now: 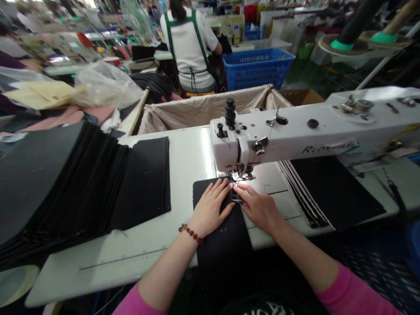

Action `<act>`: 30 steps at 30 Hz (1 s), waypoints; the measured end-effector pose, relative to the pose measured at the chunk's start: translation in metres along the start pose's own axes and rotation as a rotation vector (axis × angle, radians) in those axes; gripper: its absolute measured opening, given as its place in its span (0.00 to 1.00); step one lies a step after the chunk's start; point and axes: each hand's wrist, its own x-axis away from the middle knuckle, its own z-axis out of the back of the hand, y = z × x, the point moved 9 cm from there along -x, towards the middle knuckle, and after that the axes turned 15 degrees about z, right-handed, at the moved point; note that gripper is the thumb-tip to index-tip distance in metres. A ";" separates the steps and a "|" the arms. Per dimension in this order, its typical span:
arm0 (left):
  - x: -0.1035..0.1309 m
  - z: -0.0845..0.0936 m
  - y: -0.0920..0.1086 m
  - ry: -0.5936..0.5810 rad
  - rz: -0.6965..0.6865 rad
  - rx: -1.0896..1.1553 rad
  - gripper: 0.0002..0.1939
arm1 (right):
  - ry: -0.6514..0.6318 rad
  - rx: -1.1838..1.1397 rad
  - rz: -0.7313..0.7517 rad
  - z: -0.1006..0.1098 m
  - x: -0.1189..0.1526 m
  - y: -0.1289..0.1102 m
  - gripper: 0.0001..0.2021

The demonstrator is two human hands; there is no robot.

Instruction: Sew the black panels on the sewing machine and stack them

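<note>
A long black panel [226,245] lies under the needle area of a white sewing machine [282,135] and hangs over the table's front edge. My left hand [211,208] rests flat on the panel with its fingers spread, just left of the lit presser foot [241,176]. At the panel's right edge, close to the foot, my right hand [259,208] is closed around small metal snips [239,201], whose blades point left. The fingertips of both hands nearly meet in front of the foot.
Stacks of black panels lie on the left [144,179] and right [337,192] of the white table [131,258]. Behind it are a cloth-lined bin [197,111], a blue crate [257,68] and a seated person [192,48] facing away.
</note>
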 end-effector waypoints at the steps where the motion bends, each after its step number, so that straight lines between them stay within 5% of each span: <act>1: 0.000 0.000 0.000 0.002 0.001 0.000 0.30 | -0.001 -0.001 -0.004 0.000 0.000 0.000 0.24; 30: -0.005 0.000 -0.004 0.003 -0.007 0.023 0.28 | -0.016 0.022 -0.006 -0.005 -0.001 0.003 0.24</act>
